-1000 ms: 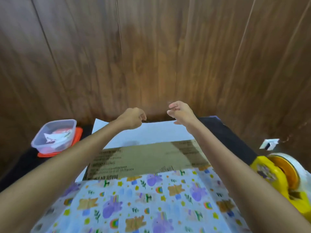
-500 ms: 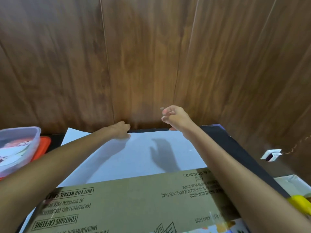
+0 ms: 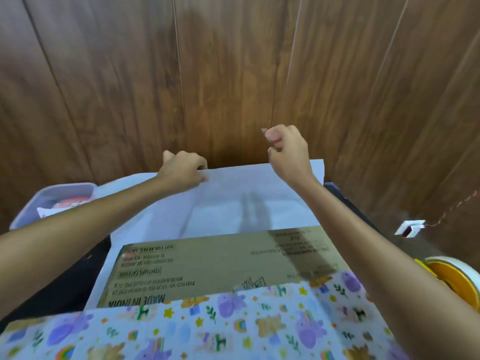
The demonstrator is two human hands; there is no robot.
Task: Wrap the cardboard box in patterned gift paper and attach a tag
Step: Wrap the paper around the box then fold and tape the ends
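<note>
Head view, near to far. Nearest, a flap of white gift paper [image 3: 233,328] printed with purple and brown cartoon animals lies folded over the near part of the flat brown cardboard box [image 3: 220,261]. The box's printed top is bare beyond the flap edge. The box rests on the same sheet, its long axis running left to right across the dark table [image 3: 65,281].

Beyond the box the sheet shows its plain white underside, and its far edge is raised off the table, parallel to the box's long axis. The left hand [image 3: 183,168] grips this far edge, fingers curled over it and thumb on the white face. The right hand [image 3: 287,149] is higher, over the same edge, fingers curled. Whether it pinches the paper cannot be told.

Judgement: the far flap lies on the far side of the box from the person. The coming fold must therefore draw it toward the person, over the bare cardboard, to meet the near flap. The left hand is the one seated on the edge.

At left is a clear plastic tub [image 3: 52,201]; at right, a yellow tape dispenser [image 3: 452,279].
</note>
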